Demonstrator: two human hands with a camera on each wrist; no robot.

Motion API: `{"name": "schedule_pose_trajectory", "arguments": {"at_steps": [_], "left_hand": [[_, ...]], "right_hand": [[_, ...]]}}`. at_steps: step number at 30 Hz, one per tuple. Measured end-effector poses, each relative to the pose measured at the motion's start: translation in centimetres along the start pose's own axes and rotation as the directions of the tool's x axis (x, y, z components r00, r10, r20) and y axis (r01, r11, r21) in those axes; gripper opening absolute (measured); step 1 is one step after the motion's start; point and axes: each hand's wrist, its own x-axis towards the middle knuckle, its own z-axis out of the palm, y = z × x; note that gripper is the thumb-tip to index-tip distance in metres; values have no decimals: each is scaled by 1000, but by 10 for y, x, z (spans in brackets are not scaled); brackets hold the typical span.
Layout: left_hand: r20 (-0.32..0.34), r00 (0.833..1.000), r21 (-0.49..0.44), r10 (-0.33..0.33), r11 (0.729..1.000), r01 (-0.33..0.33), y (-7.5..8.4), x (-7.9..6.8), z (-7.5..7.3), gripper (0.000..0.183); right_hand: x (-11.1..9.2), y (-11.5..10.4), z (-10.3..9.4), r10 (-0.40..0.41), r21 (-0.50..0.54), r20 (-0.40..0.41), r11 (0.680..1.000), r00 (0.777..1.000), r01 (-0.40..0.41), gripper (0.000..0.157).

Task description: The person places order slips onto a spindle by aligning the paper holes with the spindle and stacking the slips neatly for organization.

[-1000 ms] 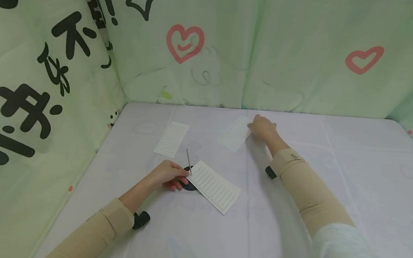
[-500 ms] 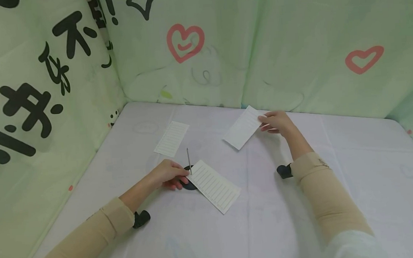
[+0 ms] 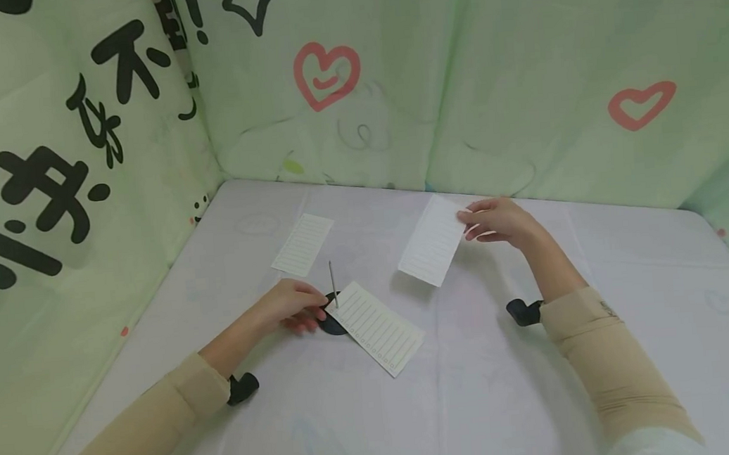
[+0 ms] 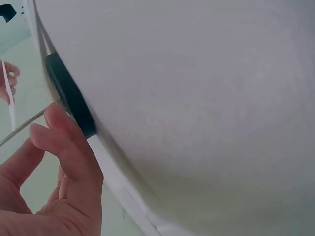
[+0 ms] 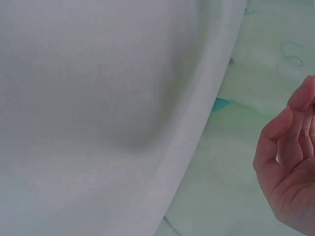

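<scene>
Held sheet (image 3: 432, 242) has swung nearer, right hand (image 3: 504, 222) pinching its right edge | left wrist view shows dark base (image 4: 71, 96) side-on | another sheet (image 3: 303, 246) on tabletop (image 3: 353, 433); lined sheet (image 3: 378, 331) partly covers base, below spike (image 3: 333, 282) | left hand (image 3: 290, 307) beside spike, cannot tell whether pinching | right wrist view crops right hand

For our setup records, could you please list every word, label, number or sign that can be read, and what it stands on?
"不", apparently: black character on the left curtain.
"!", apparently, top cut off: back curtain.
Unreadable, too stylised: other black characters, left curtain.
Too small: print on the paper slips.
Too small: right sleeve marking.
</scene>
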Motion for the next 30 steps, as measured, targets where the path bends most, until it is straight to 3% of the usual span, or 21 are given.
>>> {"name": "schedule_pose_trajectory", "arguments": {"at_steps": [5, 12, 20, 30], "left_hand": [[-2, 1000, 12, 16, 1000, -16, 3, -10, -3, 23], [84, 994, -7, 77, 997, -76, 13, -30, 7, 28], [156, 979, -66, 135, 990, -126, 27, -42, 25, 33], [144, 977, -74, 157, 986, -148, 36, -43, 32, 25]], "right_hand": [[-12, -10, 10, -56, -45, 100, 997, 993, 60, 47], [-24, -25, 36, -103, -60, 254, 991, 962, 122, 30], [-36, -40, 69, -142, -105, 410, 974, 901, 201, 20], [-45, -50, 98, -159, -117, 563, 956, 811, 269, 12]]}}
